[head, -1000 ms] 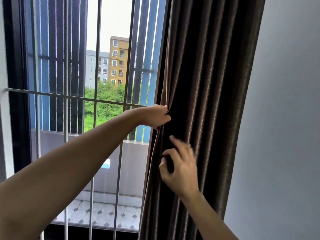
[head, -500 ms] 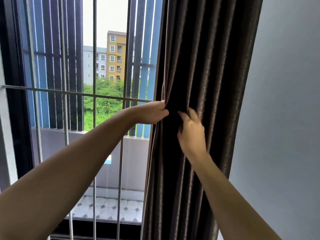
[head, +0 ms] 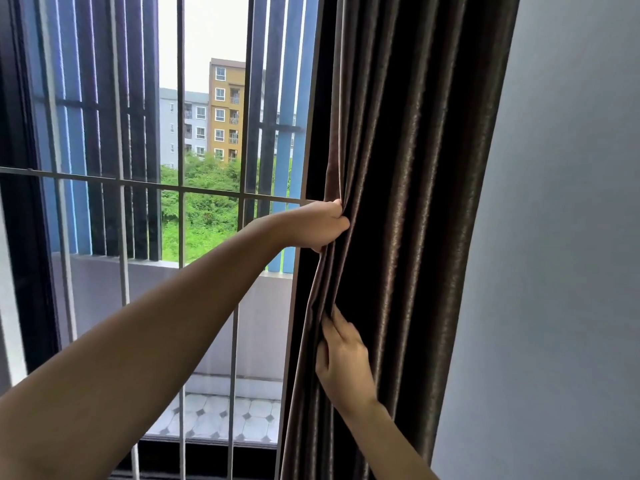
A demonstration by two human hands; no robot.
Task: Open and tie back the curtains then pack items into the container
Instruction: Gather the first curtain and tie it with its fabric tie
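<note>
curtain (head: 408, 202), a dark brown pleated panel, hangs bunched at the right side of the window, between the grey wall (head: 561, 271) and the metal window grille (head: 180, 192), so the glass to its left is uncovered and the tiled balcony (head: 221, 420) shows through. the left hand (head: 320, 226) grips the curtain's leading edge high up, fingers curled round the fabric. the right hand (head: 343, 358), lower down, has its fingertips tucked into a fold with the thumb on the near side, pinching the pleats together. i judge the step in hand to be gathering the opened curtain into a bundle, ahead of tying it back. the next move calls for a tie-back or hook, and none is visible here, so one hand would have to hold the bundle while the other finds it. no container and no items to pack are in view.
</note>
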